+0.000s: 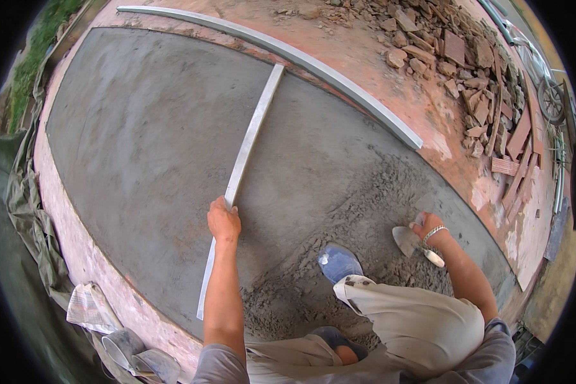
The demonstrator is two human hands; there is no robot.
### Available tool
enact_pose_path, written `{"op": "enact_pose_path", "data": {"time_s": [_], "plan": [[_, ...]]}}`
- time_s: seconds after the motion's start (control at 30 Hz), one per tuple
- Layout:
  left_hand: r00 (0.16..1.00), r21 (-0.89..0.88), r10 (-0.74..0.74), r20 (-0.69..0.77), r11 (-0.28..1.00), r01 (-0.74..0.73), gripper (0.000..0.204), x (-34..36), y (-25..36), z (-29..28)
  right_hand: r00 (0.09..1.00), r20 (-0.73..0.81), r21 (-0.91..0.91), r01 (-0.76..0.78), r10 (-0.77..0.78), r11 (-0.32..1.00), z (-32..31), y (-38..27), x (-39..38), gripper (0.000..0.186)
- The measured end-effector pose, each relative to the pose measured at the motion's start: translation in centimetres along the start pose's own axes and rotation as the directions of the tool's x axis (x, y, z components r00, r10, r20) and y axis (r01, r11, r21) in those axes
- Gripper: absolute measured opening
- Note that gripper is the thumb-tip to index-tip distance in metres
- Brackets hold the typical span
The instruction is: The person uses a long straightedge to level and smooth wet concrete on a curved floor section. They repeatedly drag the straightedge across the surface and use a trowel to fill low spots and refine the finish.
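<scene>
My left hand (224, 219) is closed around a long pale metal straightedge (256, 125), which lies across wet grey mortar (153, 121). The bar runs from near my left forearm to the far edge of the mortar. At the right, my right hand (429, 228), with a bracelet at its wrist, is closed on a trowel (406, 241). The trowel's pointed blade sticks out to the left of the hand, and the rounded end of its handle shows below the wrist. Its blade is close above rough, lumpy mortar (377, 211); whether it touches cannot be seen.
My blue shoe (339, 262) stands in the rough mortar. A second metal bar (288, 51) lies along the far edge. Broken bricks and rubble (454, 57) are piled at the far right. Buckets (125, 349) and a woven sack (91, 307) sit at lower left, beside a dark tarp (38, 230).
</scene>
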State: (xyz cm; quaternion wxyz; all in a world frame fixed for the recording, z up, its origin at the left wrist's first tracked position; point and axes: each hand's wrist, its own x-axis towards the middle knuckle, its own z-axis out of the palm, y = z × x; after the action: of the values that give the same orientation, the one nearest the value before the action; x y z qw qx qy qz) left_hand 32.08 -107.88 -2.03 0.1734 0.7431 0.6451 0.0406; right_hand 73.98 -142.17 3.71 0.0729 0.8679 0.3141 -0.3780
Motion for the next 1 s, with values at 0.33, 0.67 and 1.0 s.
{"op": "enact_pose_path", "data": {"time_s": [0.33,0.67,1.0], "plan": [[0.995,-0.041,0.047,0.084,0.998,-0.044,0.041,-3.9,-0.2,-1.2,1.000,-0.001,-0.039,0.024,-0.024,0.999,0.2,-0.7,0.3,0.042],[0.981,0.071,-0.182,-0.061,0.980,0.186,0.042,14.6,-4.1,-4.6,1.000,-0.017,-0.087,-0.023,0.022,0.996,-0.1,1.7,-0.6,0.041],[0.997,0.094,0.037,0.065,0.995,-0.043,0.037,13.5,-3.1,-3.9,0.998,-0.013,-0.050,-0.059,0.059,0.997,0.4,4.0,0.1,0.040]]}}
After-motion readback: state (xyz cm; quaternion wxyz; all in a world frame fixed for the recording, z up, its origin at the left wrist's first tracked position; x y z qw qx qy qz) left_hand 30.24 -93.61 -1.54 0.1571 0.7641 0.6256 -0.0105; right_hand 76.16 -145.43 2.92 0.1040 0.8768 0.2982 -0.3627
